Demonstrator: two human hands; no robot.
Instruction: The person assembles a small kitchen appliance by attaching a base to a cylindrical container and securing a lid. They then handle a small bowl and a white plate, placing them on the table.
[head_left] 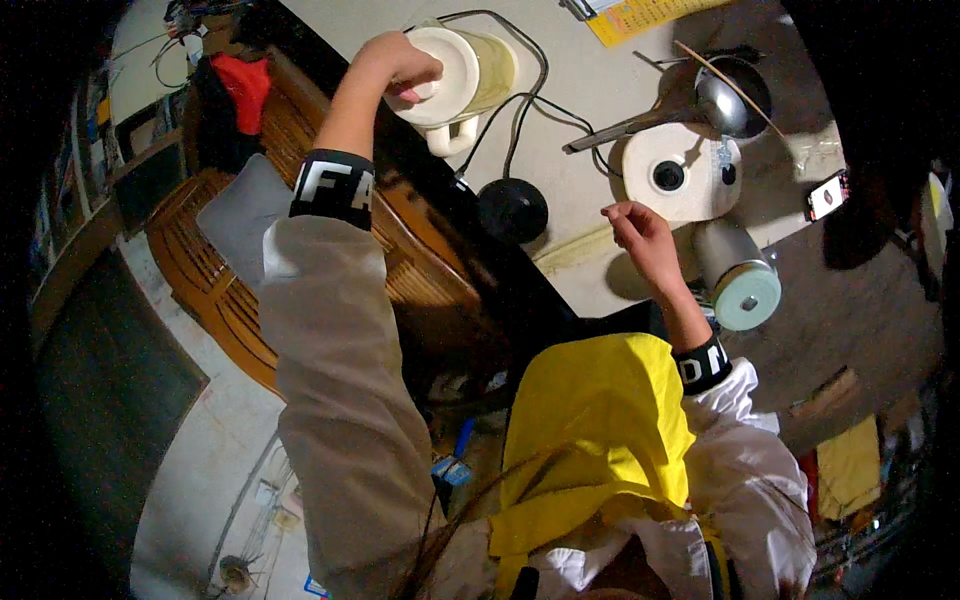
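Note:
At the far left of the table stands a clear glass kettle [494, 72] with a white handle [452, 138] and a white lid [452, 75]. My left hand [395, 65] reaches over it, fingers closed on the middle of the lid. What the fingertips grip there is partly covered by the hand. My right hand [643, 238] hovers over the table's near side, fingers loosely curled, nothing visible in them. Just beyond it lies a white appliance base [690, 195] with a round black centre. A metal canister [727, 250] with a mint-green lid [747, 297] is close to my right wrist.
A metal ladle [722, 105] and a thin wooden stick [745, 92] rest across a dark bowl [757, 90]. Black cable [545, 70] loops around the kettle, near a black disc [512, 210]. A phone [828, 196] lies right, a yellow sheet [640, 22] far back, wooden chairs [215, 275] left.

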